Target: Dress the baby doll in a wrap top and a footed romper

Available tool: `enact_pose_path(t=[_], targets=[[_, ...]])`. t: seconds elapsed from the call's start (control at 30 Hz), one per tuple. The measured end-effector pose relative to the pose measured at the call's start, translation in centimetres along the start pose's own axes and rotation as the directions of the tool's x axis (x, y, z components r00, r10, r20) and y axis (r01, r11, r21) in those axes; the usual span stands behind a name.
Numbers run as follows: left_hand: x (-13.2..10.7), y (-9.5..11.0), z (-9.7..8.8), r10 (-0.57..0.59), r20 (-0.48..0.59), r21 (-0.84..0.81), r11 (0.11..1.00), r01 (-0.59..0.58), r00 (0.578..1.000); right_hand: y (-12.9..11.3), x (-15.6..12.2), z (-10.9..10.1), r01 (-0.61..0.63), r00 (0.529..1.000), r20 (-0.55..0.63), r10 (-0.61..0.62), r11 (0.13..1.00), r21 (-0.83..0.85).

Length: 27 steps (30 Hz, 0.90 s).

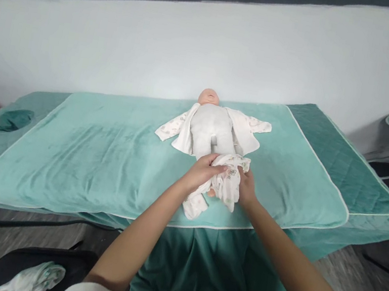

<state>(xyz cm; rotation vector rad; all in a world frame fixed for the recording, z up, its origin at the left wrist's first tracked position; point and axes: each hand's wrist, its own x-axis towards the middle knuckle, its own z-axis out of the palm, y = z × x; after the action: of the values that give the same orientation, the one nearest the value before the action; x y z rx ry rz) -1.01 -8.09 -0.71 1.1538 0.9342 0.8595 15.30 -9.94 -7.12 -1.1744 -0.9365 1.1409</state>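
A baby doll with a pale grey cloth body lies on its back, head toward the wall. Its white printed jacket is spread open, a sleeve out to each side. At the doll's feet, my left hand and my right hand grip bunched white printed baby pants from both sides. One pant leg hangs down onto the blanket, around or beside a foot; I cannot tell which. The doll's lower legs are partly hidden behind the cloth and my hands.
The doll rests on a teal blanket over a massage bed with a face hole at its left end. Behind runs a white wall. A black chair with crumpled cloth stands lower left.
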Motion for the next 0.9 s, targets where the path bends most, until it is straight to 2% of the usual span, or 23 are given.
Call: enact_pose_path(t=[0.1,0.23,0.37,0.47,0.6,0.7,0.8,0.9], targets=[[0.7,0.3,-0.3,0.074,-0.042,0.059,0.996,-0.072,0.996,-0.1,1.1,0.4,0.053,0.997,-0.048,-0.055,0.998,-0.032],[2.1,0.9,-1.1,0.17,-0.083,0.218,0.965,-0.148,0.982,-0.1,2.9,0.7,0.074,0.996,-0.051,-0.076,0.996,-0.047],[4.0,1.4,-1.8,0.239,-0.128,0.439,0.884,-0.161,0.963,0.3,4.5,0.5,0.065,0.998,-0.021,-0.066,0.997,-0.039],[4.8,1.9,-1.8,0.296,-0.108,0.644,0.748,-0.16,0.949,0.4,5.2,0.2,0.051,0.999,0.012,-0.05,0.998,-0.038],[4.9,2.4,-1.2,0.386,-0.047,0.88,0.452,-0.145,0.922,0.4,5.9,0.1,0.079,0.997,0.027,-0.078,0.996,-0.035],[4.8,2.6,-0.9,0.412,-0.025,0.959,0.268,-0.095,0.911,0.6,6.6,0.3,0.086,0.994,0.07,-0.085,0.996,-0.001],[4.9,2.8,-0.9,0.414,-0.01,0.985,0.159,-0.062,0.91,1.1,7.4,0.5,0.081,0.996,0.042,-0.082,0.996,0.021],[5.6,2.8,-1.2,0.416,-0.013,0.991,0.129,-0.045,0.909,1.3,8.3,0.6,0.127,0.992,-0.025,-0.128,0.991,-0.035]])
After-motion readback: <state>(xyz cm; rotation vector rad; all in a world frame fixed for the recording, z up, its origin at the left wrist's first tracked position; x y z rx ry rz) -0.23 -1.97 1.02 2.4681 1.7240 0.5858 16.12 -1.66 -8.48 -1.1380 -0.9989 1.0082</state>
